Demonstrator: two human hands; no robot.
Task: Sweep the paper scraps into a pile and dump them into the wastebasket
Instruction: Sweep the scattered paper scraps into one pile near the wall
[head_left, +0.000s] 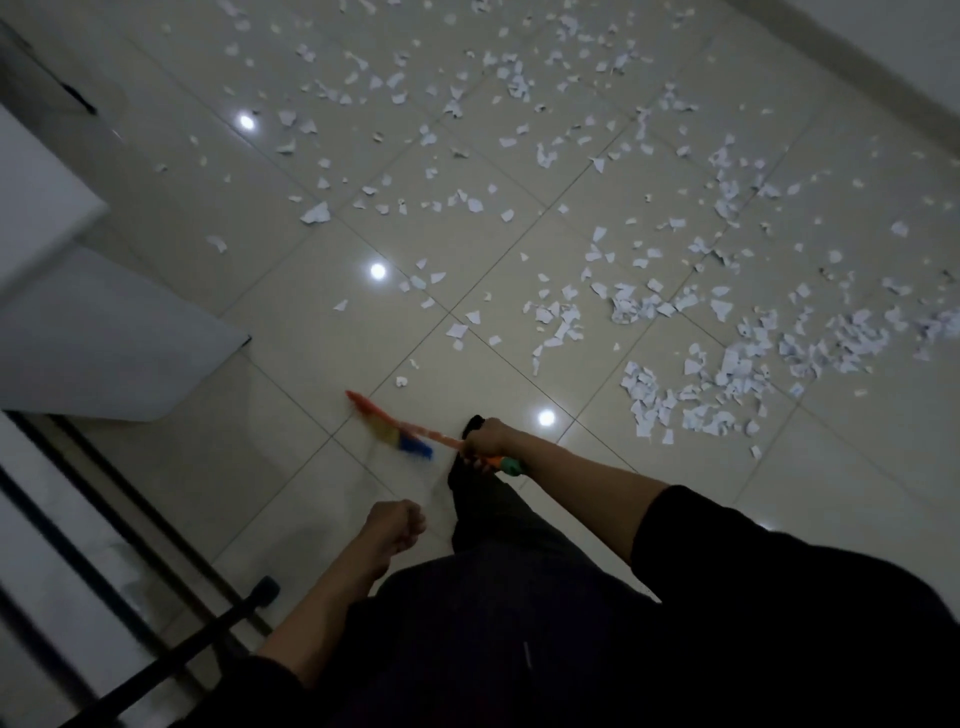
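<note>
nearest, the person's left hand (397, 525) is curled into a loose fist with nothing in it, hanging over the tiled floor (291, 467). a little further out, the right hand (485, 439) is wrapped round the orange handle of a small hand broom (395, 428), its blurred bristles low by the floor and pointing left, with a dark-clad foot beside it. beyond, white paper scraps (727, 364) lie thickest to the right in loose heaps and thin out across the tiles toward the far wall. a pale cabinet (104, 332) stands at left.
</note>
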